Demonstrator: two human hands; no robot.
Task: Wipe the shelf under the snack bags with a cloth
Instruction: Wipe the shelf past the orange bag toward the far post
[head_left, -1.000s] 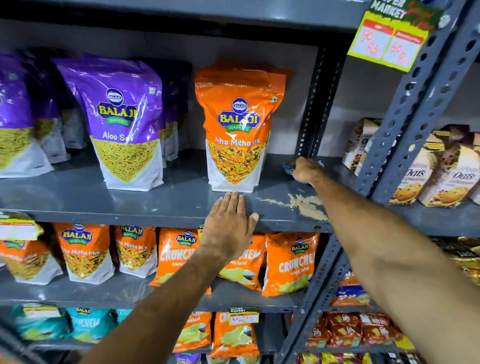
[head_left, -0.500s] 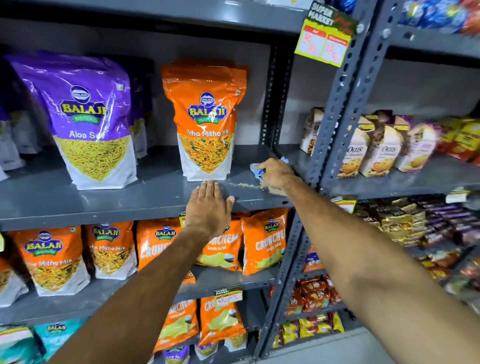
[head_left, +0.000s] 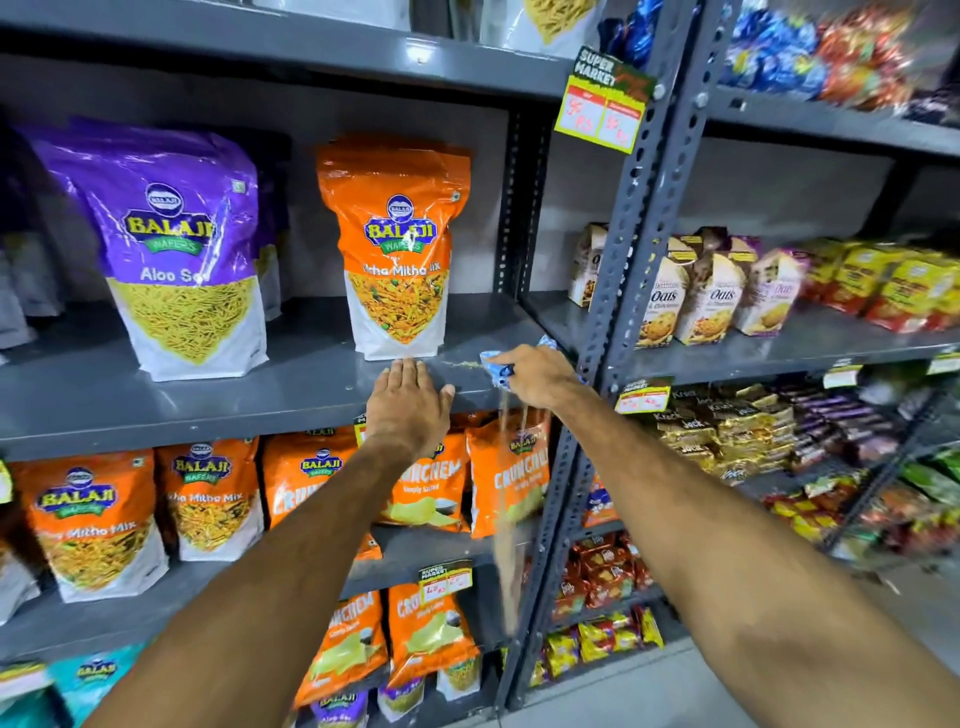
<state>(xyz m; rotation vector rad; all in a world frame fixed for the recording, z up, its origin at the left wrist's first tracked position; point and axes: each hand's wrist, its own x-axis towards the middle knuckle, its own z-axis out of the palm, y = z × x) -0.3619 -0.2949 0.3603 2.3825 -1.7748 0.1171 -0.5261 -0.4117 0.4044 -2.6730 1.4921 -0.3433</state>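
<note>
At frame centre, the soft, light cloth (head_left: 496, 366) is bunched in the closed right hand (head_left: 537, 376) at the shelf (head_left: 260, 400) edge, while the open left hand (head_left: 410, 402) is pressed flat.

A grey shelf (head_left: 208, 395) held a purple snack bag (head_left: 171, 249) at about ten o'clock and an orange snack bag (head_left: 397, 244) near twelve o'clock, both standing up. The left hand (head_left: 410, 405) lay flat on the front edge, just below the orange bag. The right hand (head_left: 535, 376) was closed around a blue cloth (head_left: 496, 364) at the shelf's front corner, toward one o'clock. Crumbs (head_left: 511, 499) were falling off the edge under the cloth. A few crumbs lay on the shelf between the hands.
</note>
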